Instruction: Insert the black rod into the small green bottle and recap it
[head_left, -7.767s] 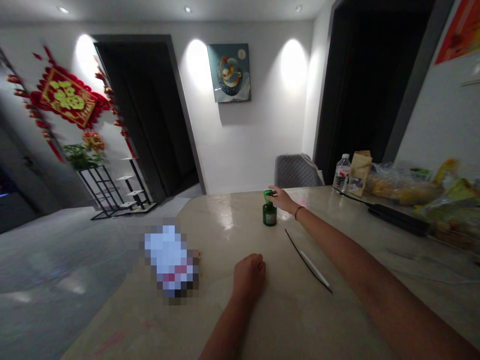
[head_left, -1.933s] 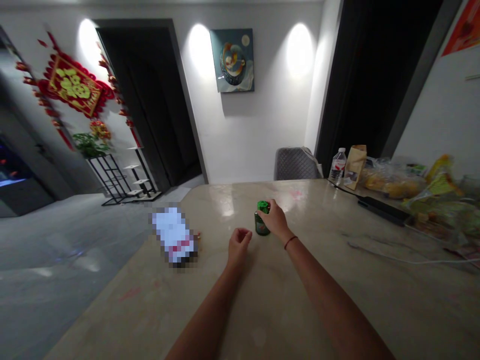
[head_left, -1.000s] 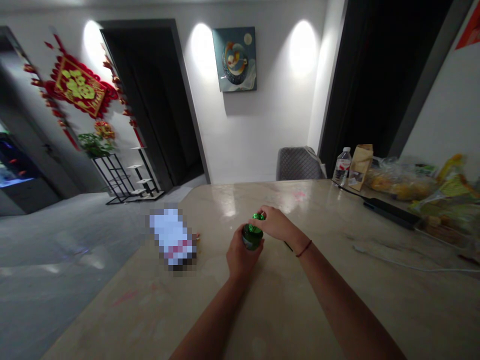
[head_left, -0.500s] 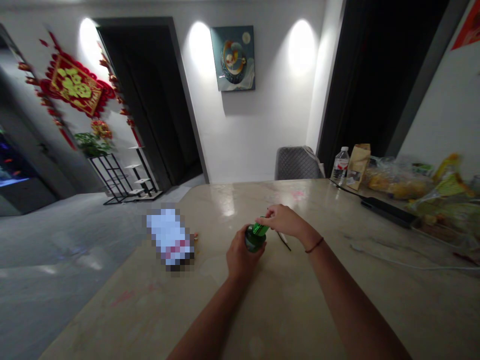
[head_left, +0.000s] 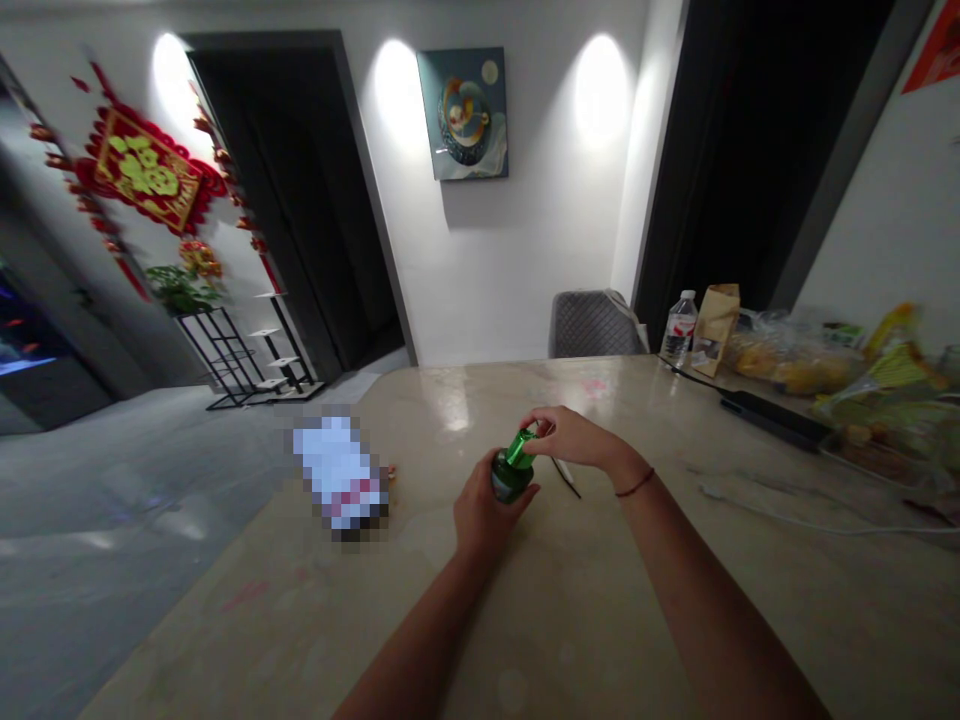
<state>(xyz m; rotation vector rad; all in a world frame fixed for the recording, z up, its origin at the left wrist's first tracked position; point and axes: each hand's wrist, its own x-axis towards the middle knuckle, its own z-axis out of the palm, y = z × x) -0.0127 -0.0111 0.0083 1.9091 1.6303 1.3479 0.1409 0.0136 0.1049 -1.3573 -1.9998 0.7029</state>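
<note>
My left hand (head_left: 480, 518) is wrapped around the body of a small green glass bottle (head_left: 511, 476), which leans with its neck toward the upper right. The fingers of my right hand (head_left: 571, 438) are curled over the bottle's green cap (head_left: 523, 447) and partly hide it. A thin black stick with a white section (head_left: 566, 477) lies on the stone countertop (head_left: 570, 620) just below my right hand. Its far end is hidden behind my hands.
A pixelated white object (head_left: 339, 475) lies on the countertop left of my hands. Toward the back right stand a water bottle (head_left: 679, 325), a paper bag (head_left: 715, 317), plastic food bags (head_left: 787, 360), and a black power strip (head_left: 765, 418). A white cable (head_left: 810, 525) crosses the right side.
The bottle has gone from standing under my right hand to being held and tilted in my left hand. My right fingers now grip its top, and my right wrist has shifted right.
</note>
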